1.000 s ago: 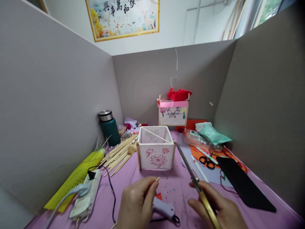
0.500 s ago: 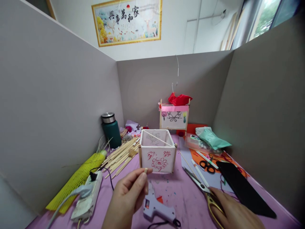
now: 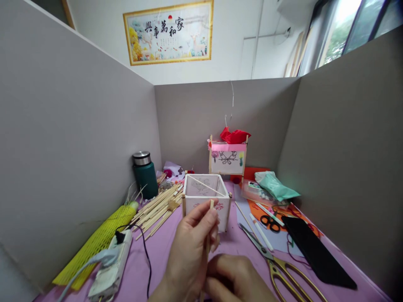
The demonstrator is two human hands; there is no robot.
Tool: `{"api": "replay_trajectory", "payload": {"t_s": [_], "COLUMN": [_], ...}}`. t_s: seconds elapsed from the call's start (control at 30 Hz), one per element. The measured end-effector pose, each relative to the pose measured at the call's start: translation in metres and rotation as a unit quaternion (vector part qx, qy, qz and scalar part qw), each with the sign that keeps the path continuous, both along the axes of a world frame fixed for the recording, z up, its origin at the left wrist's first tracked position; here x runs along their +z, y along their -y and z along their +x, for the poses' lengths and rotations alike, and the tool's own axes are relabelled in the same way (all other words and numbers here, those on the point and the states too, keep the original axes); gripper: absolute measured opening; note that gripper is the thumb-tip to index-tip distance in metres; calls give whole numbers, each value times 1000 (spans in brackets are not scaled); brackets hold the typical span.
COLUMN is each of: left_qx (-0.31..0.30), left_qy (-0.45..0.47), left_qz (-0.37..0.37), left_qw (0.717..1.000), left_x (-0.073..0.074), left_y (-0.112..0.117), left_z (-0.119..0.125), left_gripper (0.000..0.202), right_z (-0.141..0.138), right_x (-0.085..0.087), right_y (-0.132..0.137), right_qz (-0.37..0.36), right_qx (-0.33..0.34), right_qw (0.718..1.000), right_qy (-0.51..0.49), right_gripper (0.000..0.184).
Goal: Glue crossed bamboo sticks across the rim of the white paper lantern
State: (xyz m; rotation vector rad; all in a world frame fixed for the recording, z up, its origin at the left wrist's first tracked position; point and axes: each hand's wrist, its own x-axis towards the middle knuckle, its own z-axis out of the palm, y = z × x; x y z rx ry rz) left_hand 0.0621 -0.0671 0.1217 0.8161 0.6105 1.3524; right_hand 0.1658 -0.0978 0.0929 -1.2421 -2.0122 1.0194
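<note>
My left hand [image 3: 195, 243] is closed, pinching a thin wooden stick [image 3: 212, 204] whose tip shows above the thumb. The stick runs down past my palm, partly hidden. Close beside its lower part is my right hand [image 3: 237, 277], with curled fingers; whatever they grip is out of sight. Just beyond my left hand stands an open-topped white box frame [image 3: 192, 204] with red drawings and a stick slanting across its top. Gold-handled scissors [image 3: 267, 256] lie spread on the table to the right of my right hand.
A bundle of wooden sticks [image 3: 159, 204], a green bottle [image 3: 145, 176] and a power strip [image 3: 110, 268] are at left. At right lie a black phone-like slab [image 3: 317, 251], small black scissors [image 3: 270, 223] and white pens [image 3: 262, 233]. A decorated lantern [image 3: 227, 162] hangs behind the box.
My right hand has left the gold-handled scissors and come to the middle beside my left hand. My left hand has moved right and up with the stick. The glue gun is now hidden.
</note>
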Motion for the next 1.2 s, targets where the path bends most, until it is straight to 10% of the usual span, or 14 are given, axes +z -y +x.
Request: {"api": "replay_trajectory", "payload": {"t_s": [0.3,0.43,0.53,0.63,0.73,0.97,1.2], "left_qx": [20,-10,18,-5,-36,76,212], "left_qy": [-333,-357,-362,-369,-365,-445,-490], "left_qz": [72,58,51,27,21,76,75], "left_qw": [940,932,931,929,930,889,842], "left_x": [2,8,19,29,32,30,7], "left_y": [-18,-33,-50,-62,-70,-79,-81], "left_z": [-40,-51,-58,-64,-66,-78,-96], "left_gripper": [35,38,36,32,31,42,38], "right_z": [5,10,16,18,16,14,21], "right_x": [33,57,69,76,80,89,59], "right_y": [-67,-110,-130,-138,-146,-199,-239], "right_qz": [-25,-24,176,414,502,473,420], "right_qx": [-86,-75,-105,-33,77,213,204], "right_qw": [971,981,978,904,835,836,859], "right_qy": [-223,-176,-30,103,212,177,210], "right_gripper": [35,33,28,15,20,18,17]}}
